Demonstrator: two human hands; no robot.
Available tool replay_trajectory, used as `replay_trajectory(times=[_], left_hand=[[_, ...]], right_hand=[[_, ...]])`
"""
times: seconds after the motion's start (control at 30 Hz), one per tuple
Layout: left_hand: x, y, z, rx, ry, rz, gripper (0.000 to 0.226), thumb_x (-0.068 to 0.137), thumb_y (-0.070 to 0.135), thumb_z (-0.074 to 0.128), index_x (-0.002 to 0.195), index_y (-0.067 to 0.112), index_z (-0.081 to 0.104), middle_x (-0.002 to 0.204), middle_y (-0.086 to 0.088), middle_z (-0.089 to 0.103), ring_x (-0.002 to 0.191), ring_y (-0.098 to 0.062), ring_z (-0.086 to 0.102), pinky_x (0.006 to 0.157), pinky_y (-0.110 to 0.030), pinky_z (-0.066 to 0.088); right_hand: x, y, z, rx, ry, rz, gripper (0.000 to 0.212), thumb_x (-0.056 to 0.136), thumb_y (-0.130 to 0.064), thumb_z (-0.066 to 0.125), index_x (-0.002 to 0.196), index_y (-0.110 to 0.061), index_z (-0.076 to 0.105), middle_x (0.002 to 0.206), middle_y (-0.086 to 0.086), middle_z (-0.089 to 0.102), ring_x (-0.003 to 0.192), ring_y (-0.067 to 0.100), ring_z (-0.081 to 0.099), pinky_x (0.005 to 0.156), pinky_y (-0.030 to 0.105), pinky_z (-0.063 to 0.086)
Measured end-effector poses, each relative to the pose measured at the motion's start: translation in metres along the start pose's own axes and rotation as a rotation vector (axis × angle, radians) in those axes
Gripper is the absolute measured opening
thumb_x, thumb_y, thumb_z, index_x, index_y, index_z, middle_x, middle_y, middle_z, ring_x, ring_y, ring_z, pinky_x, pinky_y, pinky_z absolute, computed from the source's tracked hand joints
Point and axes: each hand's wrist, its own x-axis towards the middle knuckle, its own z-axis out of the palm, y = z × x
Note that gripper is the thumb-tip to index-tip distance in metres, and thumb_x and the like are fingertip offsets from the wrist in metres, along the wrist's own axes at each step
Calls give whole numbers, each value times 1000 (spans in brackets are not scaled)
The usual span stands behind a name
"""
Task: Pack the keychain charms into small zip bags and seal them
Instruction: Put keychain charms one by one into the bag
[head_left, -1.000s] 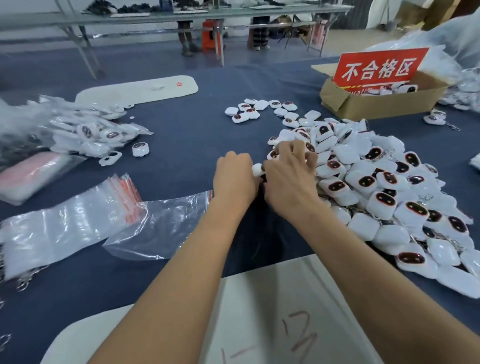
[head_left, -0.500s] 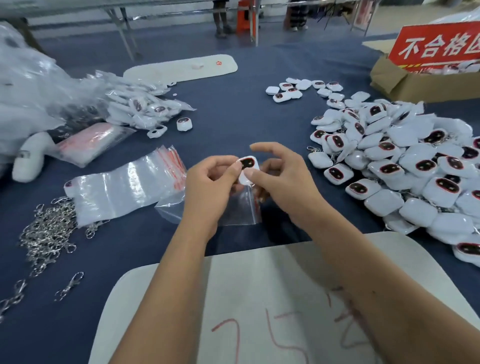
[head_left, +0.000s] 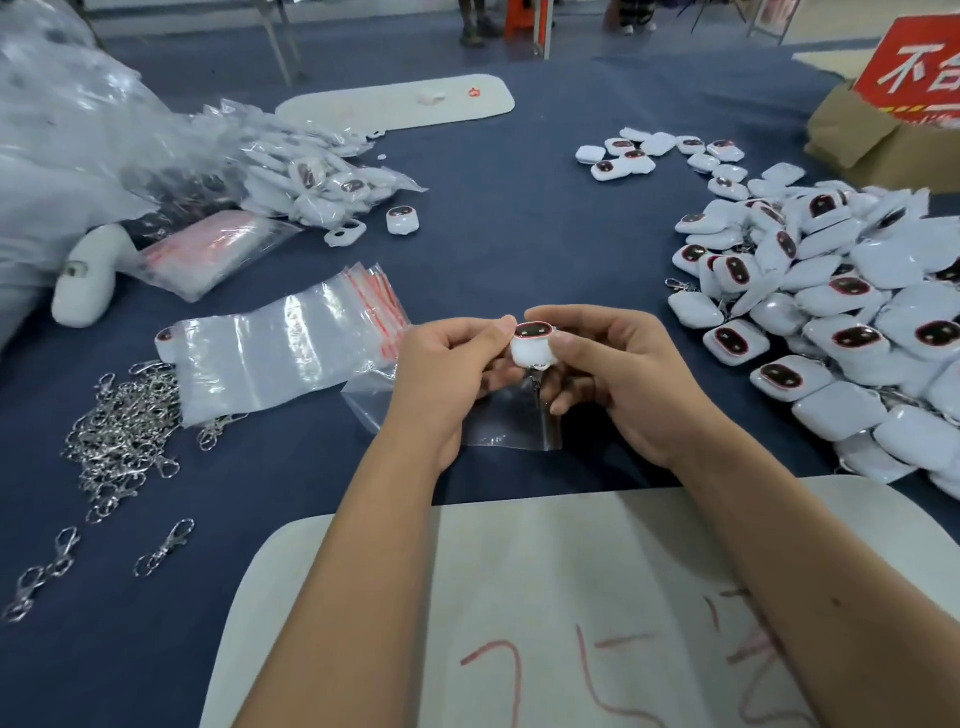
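You hold one charm over a small clear bag at mid-frame.

The big crumpled plastic sack (head_left: 57, 119) at upper left runs off the frame edge, and its contents are too blurred to read. The heap of white charms (head_left: 831, 312) at right is cut off by the right edge, as is the cardboard box (head_left: 857, 140) with its red sign at upper right. Your left hand (head_left: 441, 374) and right hand (head_left: 613, 374) both pinch the charm (head_left: 532, 345) between thumb and fingertips; it is white and glossy, with a dark, red-rimmed oval face turned up. Its metal clasp hangs below, mostly hidden behind your fingers. The zip bag (head_left: 498, 415) lies under your hands, partly covered, and whether its mouth is open you cannot tell.
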Motion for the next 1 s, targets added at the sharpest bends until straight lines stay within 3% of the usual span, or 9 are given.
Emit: replay_trajectory(times=[0.23, 0.37, 0.47, 0.53, 0.67, 0.8, 1.0], left_hand=[[2, -2, 2, -1, -2, 8, 23, 99, 15, 68, 80, 11, 80, 81, -8, 76, 67, -12, 67, 63, -18, 56], [0, -1, 3, -40, -51, 46, 10, 96, 8, 70, 101, 7, 78, 94, -12, 79, 84, -21, 76, 71, -26, 60], [0, -3, 3, -39, -88, 123, 19, 91, 0, 73, 109, 3, 75, 102, -17, 78, 93, -31, 75, 81, -34, 60], [0, -4, 2, -43, -104, 158, 20, 89, -3, 74, 109, 3, 75, 105, -18, 77, 97, -34, 75, 85, -36, 58], [0, -4, 0, -27, -140, 205, 20, 87, -4, 76, 104, 7, 76, 107, -18, 77, 97, -29, 74, 86, -35, 58], [0, -5, 1, 0, -128, 244, 18, 86, 3, 78, 102, 11, 77, 104, -14, 78, 94, -24, 76, 81, -29, 58], [3, -7, 4, 56, -37, 246, 11, 82, 17, 80, 92, 13, 79, 93, -14, 77, 83, -28, 76, 76, -42, 63]], right_hand=[[0, -1, 1, -2, 23, -18, 24, 101, 1, 61, 124, 0, 69, 94, 17, 74, 62, 23, 67, 54, 26, 56], [0, 2, 5, -187, 82, -147, 29, 99, 4, 65, 124, -8, 70, 101, 17, 76, 72, 26, 71, 63, 29, 59], [1, 4, 6, -276, 112, -218, 32, 97, 6, 65, 120, -15, 71, 98, 13, 74, 77, 34, 72, 69, 30, 59], [2, 6, 6, -319, 120, -247, 33, 96, 3, 67, 118, -21, 72, 98, 6, 74, 79, 32, 70, 74, 32, 59], [3, 8, 5, -347, 128, -287, 28, 96, -6, 72, 116, -25, 75, 102, -3, 76, 82, 13, 67, 81, 26, 55], [2, 7, 6, -323, 157, -277, 28, 97, -6, 70, 115, -25, 78, 95, -6, 76, 80, 13, 67, 78, 24, 56], [1, 5, 9, -304, 131, -231, 25, 101, -6, 65, 118, -19, 77, 93, 1, 78, 72, 13, 70, 70, 25, 56]])
